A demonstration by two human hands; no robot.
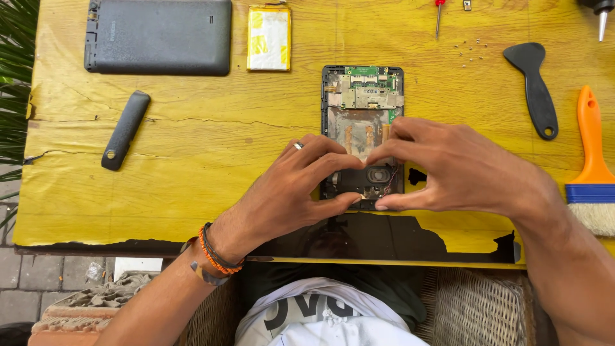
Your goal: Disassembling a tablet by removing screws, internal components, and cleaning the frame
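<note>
An opened tablet (362, 128) is being handled near the front edge of a yellow-painted wooden surface (192, 160), whose paint is cracked and chipped away to dark patches along that edge. The tablet is lying flat with its back removed; a green circuit board with metal shields is being exposed at its far end, copper-coloured ribbon strips in the middle, and a round black speaker part at its near end.

The left hand (291, 192) is being held over the tablet's near left corner, a ring being worn on one finger and orange and dark bead bands on the wrist. The right hand (461, 170) is being held over the near right corner. On both hands the fingers are being bent inward, forefinger tips meeting over the device and thumbs being pressed at its near edge; nothing is being gripped, the fingers only touching the tablet.

Lying well apart on the surface are a matt dark grey back cover (159, 35), a flat silver-and-yellow battery pouch (269, 37), a rounded black plastic strip (125, 129), a black plastic pry tool (533, 86), an orange-handled brush with pale bristles (592, 166), a red-handled screwdriver (439, 14) and some tiny scattered screws (471, 51)
</note>
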